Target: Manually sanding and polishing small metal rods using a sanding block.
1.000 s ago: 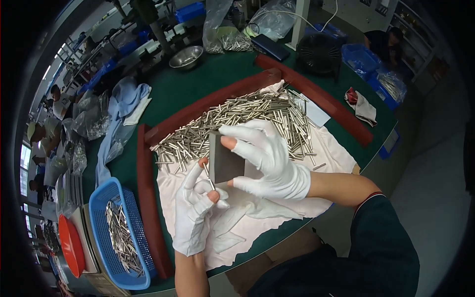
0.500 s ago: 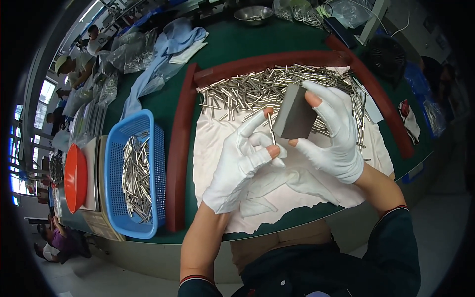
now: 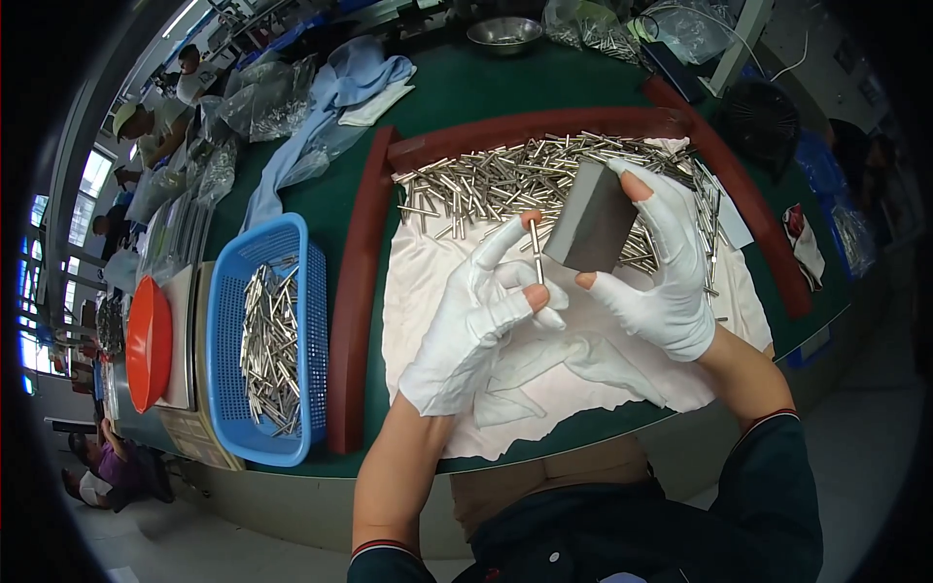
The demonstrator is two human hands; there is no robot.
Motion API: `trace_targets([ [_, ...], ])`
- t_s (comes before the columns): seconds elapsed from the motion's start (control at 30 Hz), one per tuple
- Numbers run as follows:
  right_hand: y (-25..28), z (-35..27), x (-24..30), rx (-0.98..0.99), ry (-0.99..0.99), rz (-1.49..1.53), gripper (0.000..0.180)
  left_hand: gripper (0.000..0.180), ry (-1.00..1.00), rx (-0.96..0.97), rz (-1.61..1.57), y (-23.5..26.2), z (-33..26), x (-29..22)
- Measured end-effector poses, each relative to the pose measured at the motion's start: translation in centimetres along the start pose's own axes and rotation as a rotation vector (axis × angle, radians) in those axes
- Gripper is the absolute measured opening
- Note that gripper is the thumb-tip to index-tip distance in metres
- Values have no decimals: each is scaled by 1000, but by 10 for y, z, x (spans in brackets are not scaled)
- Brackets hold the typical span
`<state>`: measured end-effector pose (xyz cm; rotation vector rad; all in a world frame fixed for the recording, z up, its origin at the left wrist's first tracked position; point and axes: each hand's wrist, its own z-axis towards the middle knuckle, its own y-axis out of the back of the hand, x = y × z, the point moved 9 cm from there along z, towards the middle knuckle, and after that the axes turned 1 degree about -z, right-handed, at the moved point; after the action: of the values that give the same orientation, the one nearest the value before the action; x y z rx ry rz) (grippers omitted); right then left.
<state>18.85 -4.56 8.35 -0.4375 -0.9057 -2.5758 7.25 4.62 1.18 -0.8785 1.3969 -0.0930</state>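
Note:
My left hand (image 3: pixel 476 321), in a white glove with bare fingertips, pinches a thin metal pin (image 3: pixel 537 255) by its two ends between thumb and index finger. Close to its right, my gloved right hand (image 3: pixel 666 262) grips a dark grey rectangular block (image 3: pixel 601 222) by its edges, tilted. A narrow gap seems to lie between pin and block. Behind both hands, a heap of similar metal pins (image 3: pixel 496 180) covers the far part of a pale cloth (image 3: pixel 418 291). A crumpled white cloth (image 3: pixel 564 364) lies beneath my hands.
Dark red rails (image 3: pixel 358 321) border the cloth on the left, back and right. Left of them stands a blue plastic basket (image 3: pixel 317 340) with many pins, then a red bowl (image 3: pixel 149 340). A metal bowl (image 3: pixel 505 35) sits at the back. Other people are at the far left.
The block has turned slightly in my right hand and shifted a little right, away from the pin. My left hand keeps its pinch on the pin, now held more upright.

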Motion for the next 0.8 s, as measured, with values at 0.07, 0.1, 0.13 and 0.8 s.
trace_targets([
  [0.07, -1, -1, 0, 48, -3, 8, 86, 75, -3, -3, -7, 1, 0, 0],
  [0.1, -5, -1, 0, 97, -7, 16, 87, 75, -4, 10, 13, 2, 0, 1],
  [0.13, -5, -1, 0, 98, -6, 16, 87, 75, -5, 22, 34, 2, 1, 1],
  [0.8, -1, 4, 14, 22, 141, -100, 87, 73, 18, -9, 87, 4, 1, 5],
])
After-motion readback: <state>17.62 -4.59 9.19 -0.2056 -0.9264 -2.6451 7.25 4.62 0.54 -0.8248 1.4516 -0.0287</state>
